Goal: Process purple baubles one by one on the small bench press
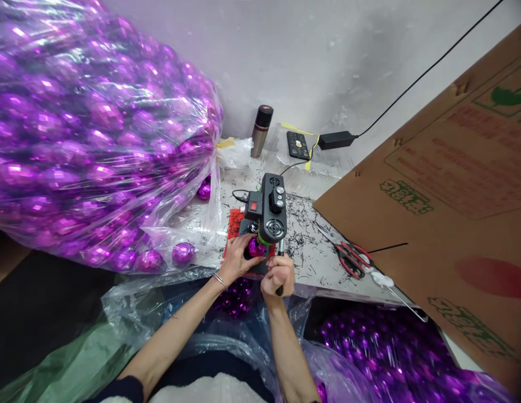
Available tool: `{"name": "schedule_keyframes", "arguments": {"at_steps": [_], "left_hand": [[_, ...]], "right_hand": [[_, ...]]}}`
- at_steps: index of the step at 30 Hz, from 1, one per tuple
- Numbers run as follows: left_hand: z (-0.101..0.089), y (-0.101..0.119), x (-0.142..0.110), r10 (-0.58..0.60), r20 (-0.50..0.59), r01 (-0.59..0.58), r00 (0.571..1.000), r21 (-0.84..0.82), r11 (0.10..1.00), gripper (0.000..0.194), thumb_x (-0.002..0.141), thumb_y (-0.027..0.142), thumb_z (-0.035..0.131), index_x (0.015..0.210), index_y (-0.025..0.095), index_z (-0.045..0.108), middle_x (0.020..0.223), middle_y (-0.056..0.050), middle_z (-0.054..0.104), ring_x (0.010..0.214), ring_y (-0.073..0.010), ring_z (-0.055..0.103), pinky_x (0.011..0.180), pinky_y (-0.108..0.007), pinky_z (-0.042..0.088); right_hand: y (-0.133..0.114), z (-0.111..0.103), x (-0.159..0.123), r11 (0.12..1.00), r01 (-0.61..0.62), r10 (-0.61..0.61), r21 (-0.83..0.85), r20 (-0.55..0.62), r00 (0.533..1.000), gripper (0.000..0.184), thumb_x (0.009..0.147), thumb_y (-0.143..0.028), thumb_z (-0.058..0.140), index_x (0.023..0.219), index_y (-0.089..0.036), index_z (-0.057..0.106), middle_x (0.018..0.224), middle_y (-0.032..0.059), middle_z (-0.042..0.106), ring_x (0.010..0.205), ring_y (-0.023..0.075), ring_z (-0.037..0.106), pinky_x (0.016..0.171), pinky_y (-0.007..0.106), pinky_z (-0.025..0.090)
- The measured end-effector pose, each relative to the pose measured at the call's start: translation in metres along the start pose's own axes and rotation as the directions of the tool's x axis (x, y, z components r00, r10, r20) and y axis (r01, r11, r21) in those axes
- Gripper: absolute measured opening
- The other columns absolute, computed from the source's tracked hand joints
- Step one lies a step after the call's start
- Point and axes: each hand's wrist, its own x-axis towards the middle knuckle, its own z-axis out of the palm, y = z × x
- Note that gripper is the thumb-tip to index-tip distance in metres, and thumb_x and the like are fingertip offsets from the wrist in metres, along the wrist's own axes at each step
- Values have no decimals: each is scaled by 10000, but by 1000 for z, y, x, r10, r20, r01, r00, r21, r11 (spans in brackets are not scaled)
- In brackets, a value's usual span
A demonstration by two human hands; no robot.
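Observation:
A small black machine [268, 210] with a red switch and grey knobs stands on the white table [310, 257]. My left hand [237, 256] is closed round a shiny purple ball [256, 247] and holds it under the machine's head. My right hand [278, 275] is a fist gripping the machine's black lever handle [281, 250], just right of the ball. A thin bracelet sits on my left wrist.
A huge clear bag of purple balls [88, 134] fills the left. More purple balls lie in bags at my lap [235, 296] and lower right [381, 347]. Red scissors [352, 258], a cardboard sheet [449, 190], a flask [261, 131] and a power adapter [336, 139] surround the machine.

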Motion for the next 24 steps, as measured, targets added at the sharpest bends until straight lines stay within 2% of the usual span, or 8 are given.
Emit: {"name": "schedule_keyframes", "arguments": {"at_steps": [6, 10, 13, 15, 17, 19, 20, 24], "left_hand": [[-1, 5, -8, 58, 19, -58, 998, -11, 998, 628, 889, 433, 829, 1439, 224, 608, 1386, -155, 725, 1313, -338, 677, 1102, -522, 525], [-15, 12, -43, 132, -30, -132, 991, 7, 991, 681, 914, 482, 794, 1491, 206, 560, 1422, -175, 707, 1324, -346, 675, 1139, -553, 526], [-44, 5, -53, 152, -113, -145, 982, 63, 987, 441, 1027, 380, 634, 1439, 223, 621, 1336, -143, 754, 1247, -307, 718, 1117, -529, 560], [-70, -7, -34, 127, -180, -107, 975, 119, 987, 365, 1068, 252, 492, 1385, 233, 670, 1294, -123, 769, 1224, -278, 729, 1113, -506, 572], [-96, -23, 5, 57, -219, -13, 974, 194, 981, 408, 1045, 174, 449, 1376, 217, 683, 1339, -134, 747, 1280, -286, 703, 1157, -514, 550], [-118, -38, 53, -103, -163, 146, 981, 285, 947, 454, 979, 90, 468, 1366, 180, 687, 1405, -171, 707, 1333, -316, 674, 1196, -530, 518], [-125, -45, 76, -222, -118, 249, 968, 329, 911, 487, 945, 57, 490, 1382, 168, 674, 1432, -192, 686, 1355, -338, 659, 1195, -545, 513], [-134, -57, 137, -336, -92, 346, 937, 360, 867, 553, 866, 39, 618, 1409, 135, 645, 1506, -274, 613, 1334, -460, 653, 1113, -672, 524]], "right_hand": [[-32, -5, 44, 967, -255, 255, 25, 2, 967, 386, 1063, -180, 423, 688, -230, 495, 636, -37, 520, 602, 128, 585, 577, 284, 444], [-36, -15, 50, 968, -248, 246, 24, 79, 966, 367, 1049, -156, 452, 698, -225, 534, 652, -31, 563, 636, 134, 598, 613, 290, 450], [-30, -18, 41, 978, -204, 199, 32, 115, 973, 370, 1044, -141, 441, 694, -228, 523, 656, -30, 569, 667, 134, 617, 635, 284, 462], [-27, -17, 36, 983, -177, 172, 40, 104, 980, 380, 1044, -141, 438, 682, -230, 509, 644, -28, 557, 671, 138, 621, 629, 284, 464], [-25, -15, 33, 986, -161, 157, 48, 86, 984, 380, 1042, -135, 442, 680, -229, 509, 646, -25, 555, 666, 138, 618, 610, 283, 457], [-24, -14, 32, 985, -160, 155, 57, 81, 985, 374, 1039, -123, 444, 687, -225, 515, 667, -20, 570, 669, 135, 615, 604, 281, 453], [-24, -14, 33, 985, -162, 156, 62, 84, 984, 372, 1039, -117, 443, 690, -224, 516, 673, -20, 574, 670, 134, 614, 608, 281, 454], [-24, -13, 33, 986, -150, 143, 78, 86, 986, 371, 1035, -106, 441, 689, -225, 504, 654, -29, 554, 666, 134, 611, 621, 280, 456]]}}
